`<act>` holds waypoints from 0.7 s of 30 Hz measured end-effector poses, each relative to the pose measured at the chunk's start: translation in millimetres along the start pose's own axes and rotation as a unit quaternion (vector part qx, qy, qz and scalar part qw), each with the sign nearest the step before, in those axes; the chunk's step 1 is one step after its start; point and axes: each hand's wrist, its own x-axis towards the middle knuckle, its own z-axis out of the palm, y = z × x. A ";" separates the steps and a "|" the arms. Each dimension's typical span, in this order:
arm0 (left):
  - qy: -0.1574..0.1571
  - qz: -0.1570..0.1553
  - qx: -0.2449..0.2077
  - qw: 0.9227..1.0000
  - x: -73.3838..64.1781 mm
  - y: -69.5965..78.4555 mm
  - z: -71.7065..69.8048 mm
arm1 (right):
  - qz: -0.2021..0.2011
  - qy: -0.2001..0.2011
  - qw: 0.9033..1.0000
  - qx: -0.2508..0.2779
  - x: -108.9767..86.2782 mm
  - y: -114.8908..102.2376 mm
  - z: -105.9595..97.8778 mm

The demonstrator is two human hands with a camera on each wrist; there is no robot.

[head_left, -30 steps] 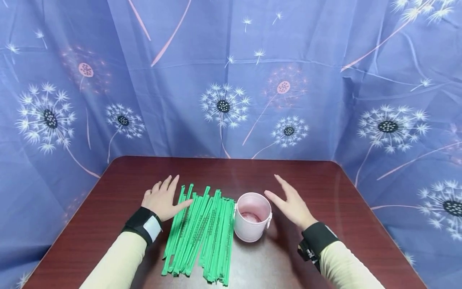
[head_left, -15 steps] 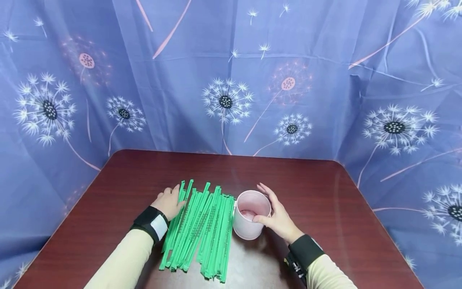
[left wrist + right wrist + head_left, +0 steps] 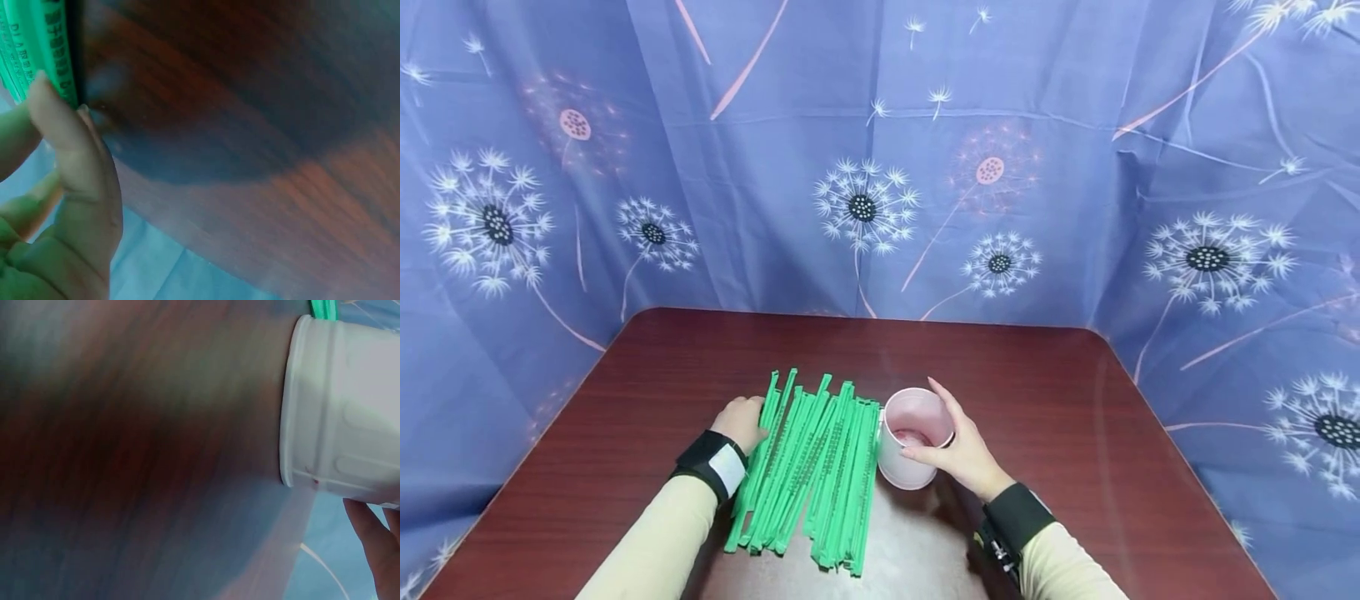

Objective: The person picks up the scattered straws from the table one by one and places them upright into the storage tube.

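Observation:
Long thin green wrapped straws (image 3: 808,467) with dark printing lie side by side in a bundle on the table. My left hand (image 3: 741,423) is at their left edge and pinches the outermost ones. In the left wrist view its bent fingers (image 3: 72,140) meet the printed green wrapper (image 3: 44,47). A small pale pink bucket (image 3: 904,462) stands upright just right of the straws, with no straws inside. My right hand (image 3: 966,450) grips the bucket from the right, thumb across the near side of the rim and fingers around the far side, as the right wrist view partly shows.
The dark red wooden table (image 3: 1037,375) has rounded far corners. A blue curtain (image 3: 760,208) with dandelion prints hangs behind and at both sides. Each wrist wears a black band (image 3: 1018,521).
Both hands have come inward and down. The left has closed on the straws' left edge, and the right has gone from beside the bucket to gripping it.

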 end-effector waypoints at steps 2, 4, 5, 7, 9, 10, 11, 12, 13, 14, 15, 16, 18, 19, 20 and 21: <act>-0.002 -0.009 -0.013 1.000 -0.2 -0.3 -0.8 | 0.002 0.001 1.000 0.005 1.1 -0.7 0.6; -0.006 -0.019 -0.028 0.999 -0.6 0.1 -0.7 | 0.003 0.002 1.000 0.007 0.9 -1.0 0.8; -0.012 -0.027 -0.042 0.999 -1.2 1.0 -1.3 | 0.003 0.002 1.000 0.008 0.5 -0.8 0.9; -0.028 -0.045 -0.073 0.996 -1.9 3.4 -1.9 | 0.004 0.003 1.000 0.012 -1.4 -0.1 0.7; -0.041 -0.060 -0.102 0.992 -2.3 6.3 -3.4 | 0.010 0.004 1.000 0.019 -3.1 1.3 0.7; -0.046 -0.066 -0.112 0.990 -2.4 7.3 -4.6 | 0.014 0.003 1.000 0.025 -3.5 1.9 0.8; -0.049 -0.071 -0.120 0.989 -2.5 8.0 -5.6 | 0.017 0.003 0.999 0.027 -3.7 2.4 1.3; -0.048 -0.074 -0.122 0.989 -2.2 7.8 -6.0 | 0.019 0.002 0.999 0.032 -3.9 2.3 1.8; -0.046 -0.075 -0.123 0.989 -2.1 7.7 -6.6 | 0.022 0.002 0.999 0.036 -4.0 1.9 2.3; -0.042 -0.075 -0.121 0.989 -1.3 7.2 -6.8 | 0.024 0.002 0.999 0.038 -3.9 1.5 2.9; -0.039 -0.076 -0.123 0.989 -0.6 6.8 -7.1 | 0.025 0.001 0.999 0.040 -3.7 1.1 3.4; -0.038 -0.078 -0.127 0.988 0.4 6.4 -7.4 | 0.027 0.001 0.999 0.043 -3.4 0.6 3.7; -0.035 -0.085 -0.145 0.985 2.2 6.9 -8.9 | 0.030 0.002 0.999 0.044 -2.8 -0.4 4.1; -0.034 -0.087 -0.159 0.983 3.1 8.0 -10.4 | 0.032 0.003 0.999 0.044 -2.5 -0.6 4.0; -0.033 -0.089 -0.172 0.981 4.4 9.5 -12.1 | 0.034 0.004 0.999 0.042 -2.3 -0.8 3.8; -0.029 -0.087 -0.185 0.978 5.6 11.8 -14.3 | 0.035 0.006 0.998 0.043 -2.1 -1.2 3.4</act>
